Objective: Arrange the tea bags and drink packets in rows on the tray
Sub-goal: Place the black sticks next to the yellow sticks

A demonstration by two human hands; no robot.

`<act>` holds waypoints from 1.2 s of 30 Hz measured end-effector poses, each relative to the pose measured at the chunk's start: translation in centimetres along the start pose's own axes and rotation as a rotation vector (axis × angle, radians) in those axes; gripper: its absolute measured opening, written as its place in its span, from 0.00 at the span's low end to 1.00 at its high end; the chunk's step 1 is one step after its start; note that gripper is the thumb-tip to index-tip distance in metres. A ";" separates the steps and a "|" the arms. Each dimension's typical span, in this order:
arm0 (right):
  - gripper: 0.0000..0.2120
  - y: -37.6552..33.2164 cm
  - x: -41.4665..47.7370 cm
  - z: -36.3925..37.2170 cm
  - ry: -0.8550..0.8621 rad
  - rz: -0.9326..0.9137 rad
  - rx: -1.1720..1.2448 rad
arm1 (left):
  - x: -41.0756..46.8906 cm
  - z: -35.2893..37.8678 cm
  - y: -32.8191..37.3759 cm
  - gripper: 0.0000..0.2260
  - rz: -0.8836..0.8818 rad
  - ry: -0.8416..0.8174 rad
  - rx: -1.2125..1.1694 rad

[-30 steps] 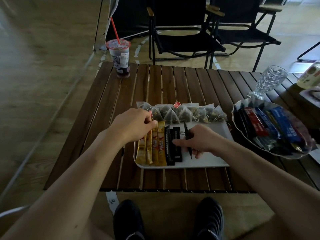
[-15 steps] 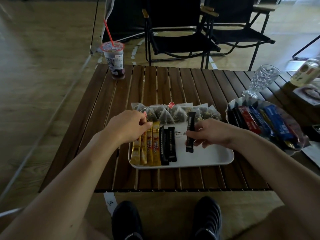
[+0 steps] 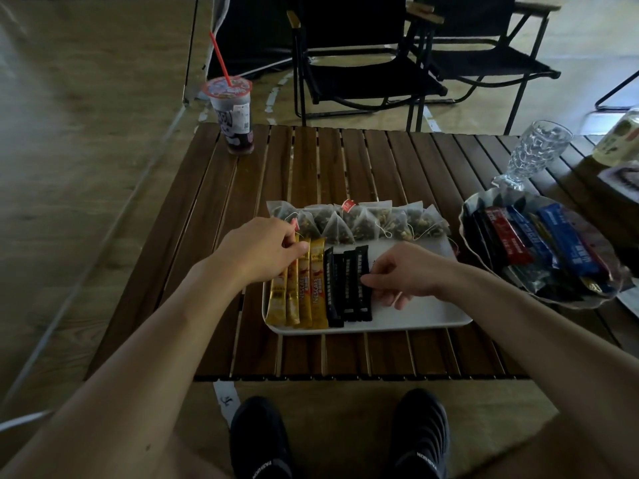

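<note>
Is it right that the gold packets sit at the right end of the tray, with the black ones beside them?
Not quite. In the head view the gold packets sit at the left end of the tray, with the black ones beside them.

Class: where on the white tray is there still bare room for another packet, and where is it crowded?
Free: the white tray between the black packets and its right rim, below the tea bags. Crowded: the left side, with gold packets.
</note>
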State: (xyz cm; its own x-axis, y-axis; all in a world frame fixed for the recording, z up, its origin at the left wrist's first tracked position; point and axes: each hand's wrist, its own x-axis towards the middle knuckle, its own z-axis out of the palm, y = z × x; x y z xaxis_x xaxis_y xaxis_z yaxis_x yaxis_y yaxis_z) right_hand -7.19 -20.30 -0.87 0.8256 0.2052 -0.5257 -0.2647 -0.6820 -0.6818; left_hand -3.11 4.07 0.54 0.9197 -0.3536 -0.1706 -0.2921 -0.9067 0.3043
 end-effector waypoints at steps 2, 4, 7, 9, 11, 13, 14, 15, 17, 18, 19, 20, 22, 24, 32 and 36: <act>0.09 -0.1 -0.1 -0.3 -0.015 0.011 -0.021 | 0.0 -0.1 -0.2 0.13 0.002 -0.001 -0.006; 0.09 -0.4 -0.2 -0.8 0.014 0.002 -0.003 | -0.1 -0.2 -0.3 0.13 0.002 -0.001 -0.015; 0.11 -0.8 -0.4 -1.0 0.015 -0.018 0.076 | 0.0 -0.2 -0.3 0.13 0.000 -0.004 -0.022; 0.11 -1.1 -0.2 -0.2 -0.030 -0.008 0.083 | 0.0 -0.1 -0.3 0.13 0.004 -0.004 -0.019; 0.11 -1.1 0.2 0.8 -0.052 0.018 0.063 | 0.0 -0.1 -0.2 0.13 0.009 -0.006 -0.018; 0.12 -1.2 0.7 1.5 -0.035 0.031 0.030 | -0.1 -0.2 -0.1 0.13 0.010 -0.010 -0.015; 0.13 -1.2 0.7 1.6 -0.024 0.029 0.017 | -0.1 -0.2 -0.1 0.13 0.008 -0.009 -0.015; 0.14 -1.3 0.8 1.7 -0.017 0.027 0.012 | -0.1 -0.2 -0.1 0.13 0.006 -0.006 -0.015; 0.15 -1.4 0.8 1.9 -0.012 0.031 0.005 | -0.2 -0.3 -0.2 0.13 0.002 -0.006 -0.019; 0.16 -1.3 0.8 2.0 -0.003 0.033 -0.014 | -0.2 -0.2 -0.2 0.13 0.003 -0.008 -0.019; 0.17 -1.3 0.8 2.1 0.013 0.030 -0.046 | -0.2 -0.2 -0.1 0.13 0.005 -0.012 -0.017; 0.18 -1.3 0.9 2.2 0.026 0.022 -0.081 | -0.3 -0.2 -0.1 0.13 0.008 -0.015 -0.013; 0.19 -1.4 0.8 2.2 0.035 0.011 -0.130 | -0.2 -0.2 0.0 0.13 0.011 -0.018 -0.009; 0.19 -1.6 0.4 1.8 0.042 -0.003 -0.153 | -0.1 -0.3 0.2 0.13 0.010 -0.029 -0.012; 0.13 2.0 -1.9 -5.3 0.345 0.054 -0.184 | 0.0 -0.3 2.1 0.13 0.030 -0.063 0.037; 0.21 6.3 -2.3 -9.6 0.719 0.174 -0.263 | 0.4 0.1 2.9 0.12 0.042 -0.067 0.075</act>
State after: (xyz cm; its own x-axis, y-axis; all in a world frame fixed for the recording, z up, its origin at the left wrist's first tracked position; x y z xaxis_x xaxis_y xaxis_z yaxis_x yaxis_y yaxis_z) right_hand -5.94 -31.79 0.91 0.9268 -0.3634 -0.0948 -0.3674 -0.8250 -0.4295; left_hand -3.64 1.29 1.30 0.8872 -0.4042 -0.2223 -0.3514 -0.9044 0.2420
